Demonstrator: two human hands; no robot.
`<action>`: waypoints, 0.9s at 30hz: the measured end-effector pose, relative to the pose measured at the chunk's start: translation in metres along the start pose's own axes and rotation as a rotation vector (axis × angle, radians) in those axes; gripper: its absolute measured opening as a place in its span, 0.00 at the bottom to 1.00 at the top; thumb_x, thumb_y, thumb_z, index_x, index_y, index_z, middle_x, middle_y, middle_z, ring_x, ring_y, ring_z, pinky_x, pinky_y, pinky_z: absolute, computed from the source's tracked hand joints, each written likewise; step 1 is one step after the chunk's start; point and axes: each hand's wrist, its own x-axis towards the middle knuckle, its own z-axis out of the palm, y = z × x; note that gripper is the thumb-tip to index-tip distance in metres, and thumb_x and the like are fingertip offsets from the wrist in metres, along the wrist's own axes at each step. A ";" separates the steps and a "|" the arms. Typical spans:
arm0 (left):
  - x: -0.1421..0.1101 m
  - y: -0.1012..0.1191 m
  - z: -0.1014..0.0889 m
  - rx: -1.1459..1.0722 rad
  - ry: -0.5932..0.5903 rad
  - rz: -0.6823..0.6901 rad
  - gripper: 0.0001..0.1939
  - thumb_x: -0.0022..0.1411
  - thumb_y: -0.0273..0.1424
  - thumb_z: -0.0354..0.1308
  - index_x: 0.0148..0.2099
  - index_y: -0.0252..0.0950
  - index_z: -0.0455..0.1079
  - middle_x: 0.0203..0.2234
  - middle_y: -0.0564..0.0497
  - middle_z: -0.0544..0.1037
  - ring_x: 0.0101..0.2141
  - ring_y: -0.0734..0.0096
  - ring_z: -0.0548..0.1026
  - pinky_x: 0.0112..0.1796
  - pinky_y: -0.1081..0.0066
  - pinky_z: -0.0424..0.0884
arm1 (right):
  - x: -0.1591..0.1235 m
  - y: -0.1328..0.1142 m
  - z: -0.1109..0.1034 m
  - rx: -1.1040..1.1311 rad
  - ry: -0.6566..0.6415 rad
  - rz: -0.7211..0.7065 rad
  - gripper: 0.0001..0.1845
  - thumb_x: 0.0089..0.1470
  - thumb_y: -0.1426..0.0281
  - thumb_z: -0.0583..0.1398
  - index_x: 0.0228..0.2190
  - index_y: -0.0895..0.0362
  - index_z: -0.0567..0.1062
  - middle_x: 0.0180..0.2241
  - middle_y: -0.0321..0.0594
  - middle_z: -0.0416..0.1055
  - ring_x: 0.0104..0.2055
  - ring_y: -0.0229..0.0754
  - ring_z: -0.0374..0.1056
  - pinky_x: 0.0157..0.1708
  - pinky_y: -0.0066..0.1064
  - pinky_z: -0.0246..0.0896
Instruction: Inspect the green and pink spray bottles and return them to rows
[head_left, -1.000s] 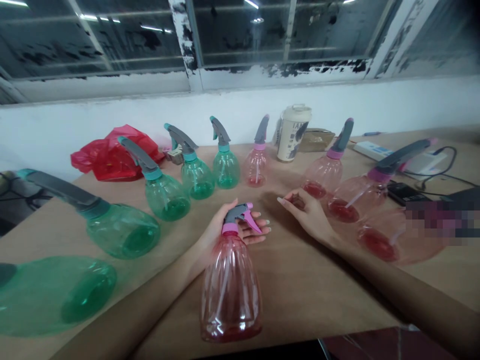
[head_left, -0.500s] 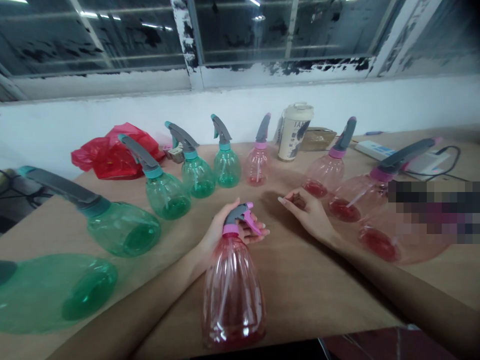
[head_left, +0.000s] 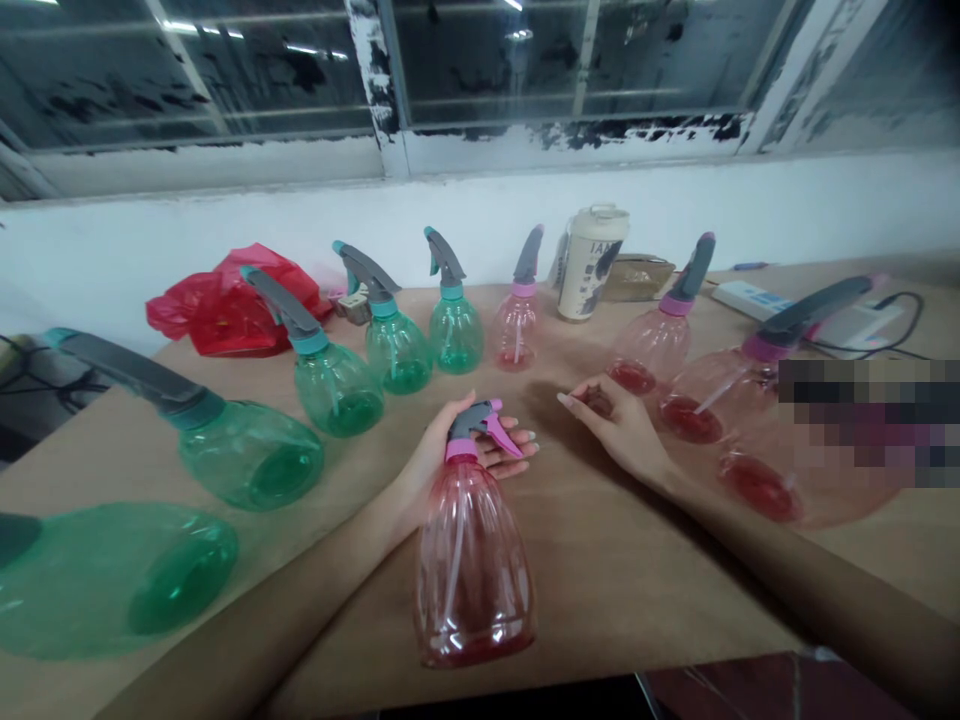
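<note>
My left hand [head_left: 437, 450] holds a clear pink spray bottle [head_left: 474, 560] at its grey head and pink collar. The thumb lies along the back of the head, and the other fingers extend behind the pink trigger. The bottle leans slightly, base toward me, with a little red at the bottom. To its right, my right hand [head_left: 626, 425] hovers over or rests on the tabletop, I cannot tell which. Its fingers are loosely curled with a gap inside and nothing visible in them. The nearest bottle to it is a pink spray bottle [head_left: 651, 345] standing just behind.
Several green spray bottles [head_left: 251, 455] curve along the left; more pink ones [head_left: 697, 390] stand at the right and back. A red plastic bag [head_left: 240, 305], a lidded cup [head_left: 592, 265], a brown packet [head_left: 637, 277] and a white power strip [head_left: 757, 300] line the wooden table's [head_left: 600, 570] back.
The base of the held pink spray bottle has shifted slightly up and away from the table's near edge. My right hand has stayed nearly still.
</note>
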 end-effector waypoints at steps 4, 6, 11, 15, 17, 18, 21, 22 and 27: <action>-0.001 0.000 0.001 0.022 -0.034 0.013 0.22 0.64 0.43 0.48 0.39 0.27 0.71 0.31 0.39 0.78 0.35 0.57 0.78 0.42 0.60 0.71 | -0.001 -0.002 0.000 0.001 0.000 0.009 0.13 0.52 0.58 0.60 0.29 0.55 0.68 0.29 0.37 0.68 0.31 0.40 0.65 0.34 0.33 0.59; -0.003 -0.002 0.001 0.056 -0.052 0.050 0.20 0.63 0.42 0.49 0.35 0.29 0.71 0.26 0.43 0.77 0.30 0.62 0.77 0.39 0.62 0.72 | -0.001 -0.002 0.000 0.003 -0.003 0.010 0.13 0.52 0.58 0.60 0.29 0.55 0.68 0.29 0.37 0.68 0.31 0.40 0.65 0.34 0.33 0.59; -0.005 -0.008 0.003 0.142 -0.038 0.093 0.19 0.61 0.42 0.53 0.27 0.32 0.69 0.17 0.49 0.72 0.20 0.71 0.72 0.30 0.69 0.71 | 0.000 0.001 0.000 0.032 -0.006 0.012 0.13 0.52 0.58 0.60 0.29 0.55 0.68 0.29 0.36 0.67 0.30 0.39 0.64 0.33 0.33 0.59; -0.003 -0.005 0.003 0.097 -0.015 0.068 0.22 0.63 0.45 0.49 0.32 0.30 0.71 0.25 0.43 0.77 0.29 0.63 0.78 0.36 0.65 0.73 | 0.000 0.001 0.001 0.027 -0.005 0.014 0.13 0.53 0.58 0.60 0.29 0.55 0.68 0.29 0.36 0.68 0.30 0.39 0.64 0.33 0.33 0.58; -0.002 -0.002 0.003 0.070 0.020 0.035 0.24 0.63 0.45 0.48 0.35 0.28 0.72 0.29 0.39 0.79 0.34 0.58 0.78 0.39 0.62 0.73 | 0.000 0.001 0.001 0.024 -0.002 0.014 0.13 0.52 0.58 0.60 0.29 0.55 0.68 0.29 0.36 0.68 0.30 0.39 0.64 0.33 0.33 0.58; -0.001 -0.001 0.003 0.058 0.034 0.025 0.24 0.63 0.45 0.48 0.37 0.27 0.72 0.30 0.38 0.79 0.36 0.57 0.78 0.41 0.60 0.72 | -0.001 0.001 0.001 0.023 -0.002 0.014 0.13 0.52 0.59 0.60 0.29 0.55 0.68 0.29 0.36 0.68 0.30 0.39 0.64 0.33 0.33 0.58; -0.001 0.000 0.002 0.037 0.033 0.016 0.24 0.63 0.44 0.48 0.40 0.25 0.71 0.33 0.35 0.79 0.39 0.54 0.78 0.43 0.58 0.71 | 0.000 0.000 0.001 0.017 -0.001 0.011 0.12 0.52 0.59 0.60 0.29 0.55 0.68 0.29 0.36 0.68 0.30 0.39 0.64 0.33 0.33 0.58; 0.000 -0.001 0.001 0.033 0.027 0.015 0.24 0.63 0.44 0.49 0.41 0.25 0.71 0.34 0.34 0.79 0.39 0.54 0.78 0.44 0.58 0.71 | 0.000 0.000 0.001 0.014 0.000 0.008 0.12 0.52 0.59 0.60 0.29 0.55 0.68 0.29 0.36 0.68 0.30 0.39 0.64 0.33 0.33 0.58; 0.000 -0.002 -0.001 0.026 0.001 0.013 0.23 0.63 0.43 0.49 0.42 0.25 0.71 0.36 0.34 0.79 0.41 0.53 0.77 0.46 0.58 0.70 | 0.000 -0.001 0.001 0.003 -0.004 0.004 0.12 0.53 0.58 0.60 0.29 0.55 0.68 0.28 0.36 0.67 0.31 0.39 0.65 0.34 0.33 0.58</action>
